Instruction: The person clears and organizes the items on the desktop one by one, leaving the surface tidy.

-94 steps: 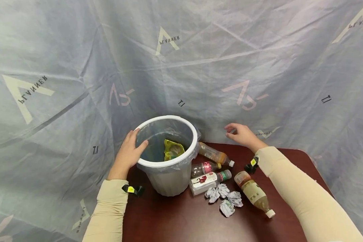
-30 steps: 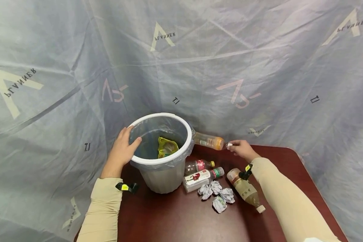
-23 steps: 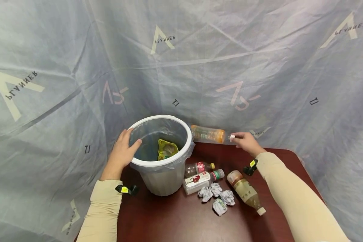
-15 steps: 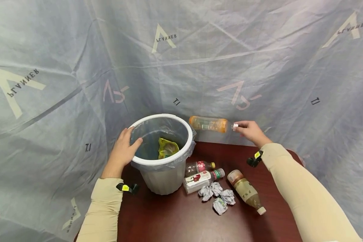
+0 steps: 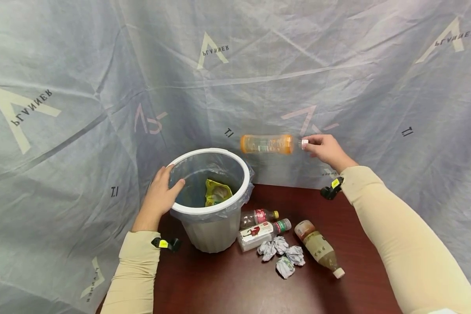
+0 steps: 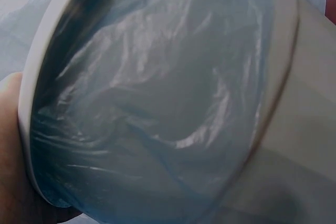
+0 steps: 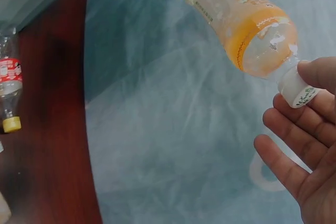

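My right hand (image 5: 327, 150) pinches the white cap of a clear plastic bottle (image 5: 267, 144) with orange bands, between thumb and index finger. In the right wrist view the other fingers extend below the cap (image 7: 298, 88). The bottle hangs nearly level in the air, up and right of the trash bin's opening, its base towards the bin. At the left side of the white-rimmed trash bin (image 5: 216, 233), my left hand (image 5: 158, 196) holds the rim, thumb over the inner edge. A clear liner (image 6: 157, 77) covers the inside, and a yellow wrapper (image 5: 216, 193) lies within.
Right of the bin on the dark red table (image 5: 227, 283) lie a red-labelled bottle (image 5: 259, 216), a white-labelled bottle (image 5: 259, 234) and several crumpled paper balls (image 5: 285, 267). Farther right lies a larger bottle (image 5: 319, 248) with a beige label. Grey sheeting (image 5: 259, 87) hangs behind.
My right hand has reached the orange-banded bottle, taken it by the cap and raised it from beside the bin to above rim height. My left hand has stayed on the rim.
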`<state>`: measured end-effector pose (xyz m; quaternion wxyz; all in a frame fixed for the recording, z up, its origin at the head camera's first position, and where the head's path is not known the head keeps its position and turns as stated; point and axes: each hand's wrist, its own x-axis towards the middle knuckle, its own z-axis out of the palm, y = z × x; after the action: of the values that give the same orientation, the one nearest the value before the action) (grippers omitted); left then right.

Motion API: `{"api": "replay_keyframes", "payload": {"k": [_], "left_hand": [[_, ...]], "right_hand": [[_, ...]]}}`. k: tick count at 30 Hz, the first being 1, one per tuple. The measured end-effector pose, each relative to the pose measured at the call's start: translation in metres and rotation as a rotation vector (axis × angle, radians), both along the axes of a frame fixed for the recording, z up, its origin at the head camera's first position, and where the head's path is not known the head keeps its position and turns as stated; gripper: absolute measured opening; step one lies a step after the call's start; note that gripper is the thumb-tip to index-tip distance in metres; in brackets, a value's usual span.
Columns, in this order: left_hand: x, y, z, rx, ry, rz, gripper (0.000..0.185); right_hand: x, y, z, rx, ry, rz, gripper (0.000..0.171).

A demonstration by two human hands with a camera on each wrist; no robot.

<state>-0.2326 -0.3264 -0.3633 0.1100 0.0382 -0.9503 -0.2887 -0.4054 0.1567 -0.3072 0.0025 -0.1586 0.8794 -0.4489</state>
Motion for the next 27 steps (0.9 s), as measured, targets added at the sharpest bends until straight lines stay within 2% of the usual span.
{"api": "replay_keyframes", "payload": {"k": [10,19,27], "left_hand": [[0.001,0.002,0.001,0.002,0.002,0.006,0.078],[0.001,0.001,-0.003,0.016,-0.013,0.006,0.079],[0.002,0.002,0.000,0.010,-0.008,0.009,0.079]], "right_hand": [[0.003,-0.019,0.030,0.007,0.013,0.049,0.046],[0.005,-0.051,0.046,0.066,0.061,0.129,0.043],[0.008,-0.090,0.055,0.162,0.131,0.213,0.040]]}}
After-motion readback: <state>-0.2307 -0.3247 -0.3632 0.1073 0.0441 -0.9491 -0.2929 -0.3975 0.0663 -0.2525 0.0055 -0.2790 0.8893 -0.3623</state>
